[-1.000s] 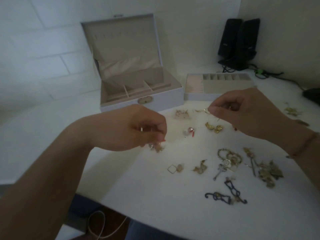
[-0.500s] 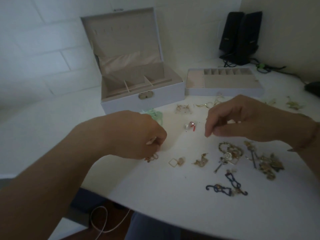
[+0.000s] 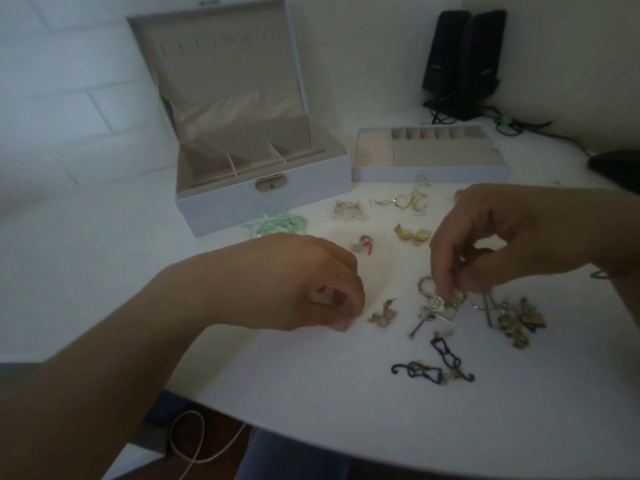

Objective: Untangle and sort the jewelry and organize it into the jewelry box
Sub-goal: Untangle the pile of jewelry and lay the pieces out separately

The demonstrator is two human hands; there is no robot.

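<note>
- Pinching down with our right hand (image 3: 512,244), we have thumb and forefinger tips closed on a gold tangle (image 3: 438,301) of rings and a small key charm that lies on the white table (image 3: 311,393).
- Our left hand (image 3: 311,282) rests low on the table with its fingers curled under; we cannot tell whether it holds anything.
- Just right of the left hand lies a small gold earring (image 3: 382,315), apart from the fingers.
- Nearer us sit two dark blue chain pieces (image 3: 433,365), and to the right a heap of gold charms (image 3: 519,322).
- Farther back lie a gold bow pair (image 3: 414,234), a pearl and red piece (image 3: 362,243), thin gold hoops (image 3: 408,202), a pale card of studs (image 3: 348,210) and a mint green ribbon bundle (image 3: 277,224).
- The jewelry box (image 3: 263,199) stands open behind them, lid up, its compartments bare.
- Its lift-out tray (image 3: 429,171) sits beside it on the right.
- Two black speakers (image 3: 464,60) stand at the wall.
</note>
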